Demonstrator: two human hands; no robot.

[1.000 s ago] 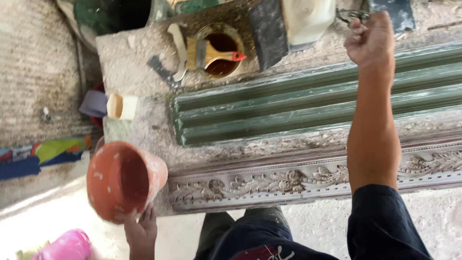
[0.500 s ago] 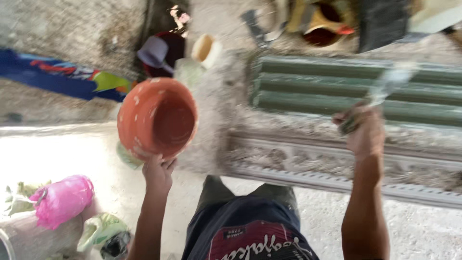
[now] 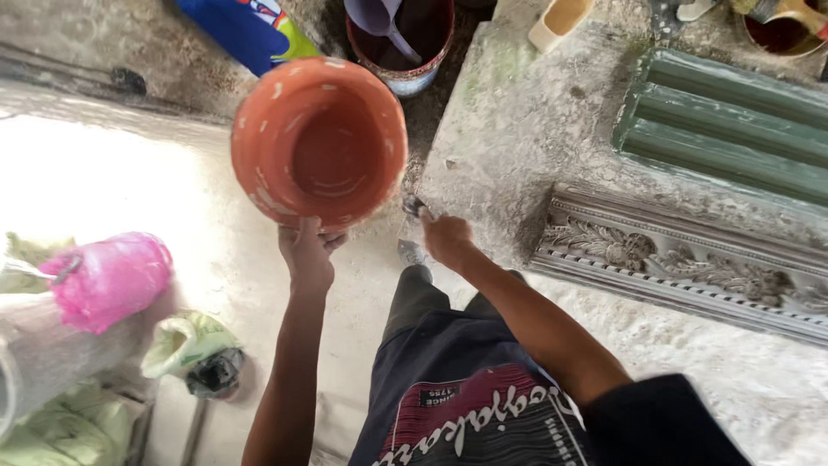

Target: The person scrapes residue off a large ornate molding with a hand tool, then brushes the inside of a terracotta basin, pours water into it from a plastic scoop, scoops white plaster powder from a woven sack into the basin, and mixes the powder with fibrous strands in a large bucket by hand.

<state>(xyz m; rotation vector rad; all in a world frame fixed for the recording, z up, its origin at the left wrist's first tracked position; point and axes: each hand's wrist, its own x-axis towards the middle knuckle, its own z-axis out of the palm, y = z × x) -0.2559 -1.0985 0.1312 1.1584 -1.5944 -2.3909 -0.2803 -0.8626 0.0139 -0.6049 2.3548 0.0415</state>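
Bucket raised in 1 hand, small tool in the other

The left hand [image 3: 309, 259] grips the rim of the orange bucket [image 3: 319, 142], held tilted above the floor beside the counter [image 3: 517, 129]; the right hand [image 3: 447, 240] is closed on a small dark tool [image 3: 414, 205] near the bucket's rim, seemingly mid-scrape; bringing tool and bucket together takes a steady hold.
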